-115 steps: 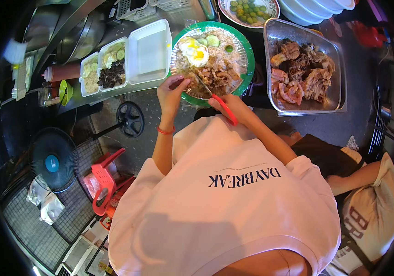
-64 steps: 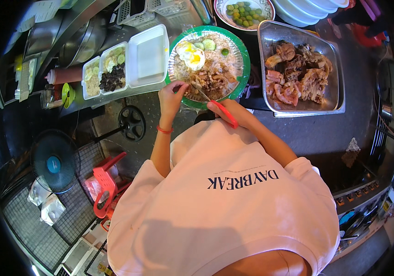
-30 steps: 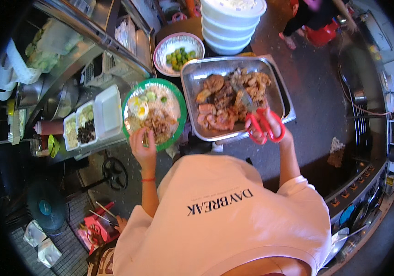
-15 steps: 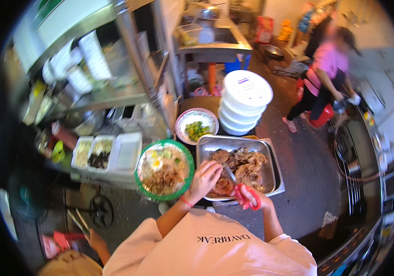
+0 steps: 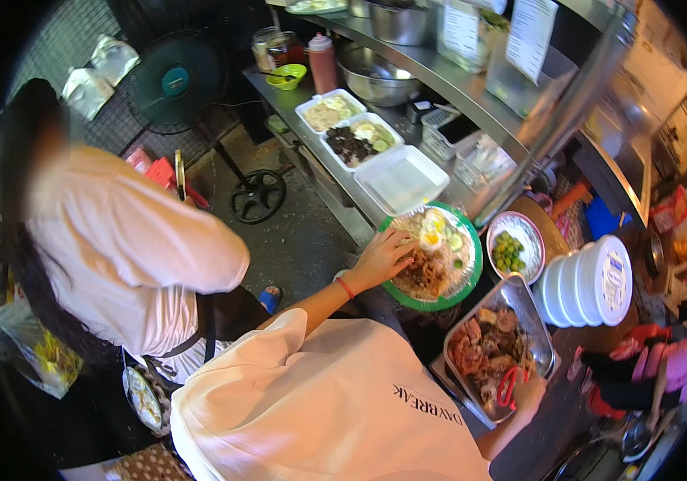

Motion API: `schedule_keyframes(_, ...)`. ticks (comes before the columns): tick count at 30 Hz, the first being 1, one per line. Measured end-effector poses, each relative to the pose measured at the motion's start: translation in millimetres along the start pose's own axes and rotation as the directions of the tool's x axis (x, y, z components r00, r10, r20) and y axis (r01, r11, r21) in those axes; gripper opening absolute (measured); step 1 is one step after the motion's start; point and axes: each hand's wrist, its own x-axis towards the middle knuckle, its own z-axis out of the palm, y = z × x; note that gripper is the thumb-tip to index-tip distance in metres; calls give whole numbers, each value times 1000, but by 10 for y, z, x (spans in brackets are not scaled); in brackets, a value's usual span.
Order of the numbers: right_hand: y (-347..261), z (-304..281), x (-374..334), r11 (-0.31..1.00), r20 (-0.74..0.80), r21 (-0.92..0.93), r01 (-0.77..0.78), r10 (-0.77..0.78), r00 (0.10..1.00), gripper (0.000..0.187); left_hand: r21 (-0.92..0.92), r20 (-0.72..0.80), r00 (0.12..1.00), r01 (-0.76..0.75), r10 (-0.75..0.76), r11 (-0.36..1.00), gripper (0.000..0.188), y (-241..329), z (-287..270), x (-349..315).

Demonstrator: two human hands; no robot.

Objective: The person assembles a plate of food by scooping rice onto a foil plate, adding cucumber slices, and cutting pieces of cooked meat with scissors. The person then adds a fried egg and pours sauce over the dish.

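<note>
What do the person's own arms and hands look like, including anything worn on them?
Both arms are bare below the short sleeves of a loose pale pink T-shirt. The left hand has no glove; a thin red band circles that wrist. The right hand is also ungloved.

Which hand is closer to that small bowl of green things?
Left. The left hand rests on the green plate beside the bowl; the right hand holds red scissors over the meat tray.
</note>
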Motion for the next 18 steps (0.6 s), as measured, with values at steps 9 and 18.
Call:
schedule_keyframes(9,-1559,-151,236,807,-344,408,427,-298,890,11,116,-320,935,201,-155,973,12,-1129,-638,134)
schedule_keyframes(18,-2780,165,427,805,-419,408,432,-255,871,12,-105,-761,521,488,-386,866,64,-3089,-1450,1100)
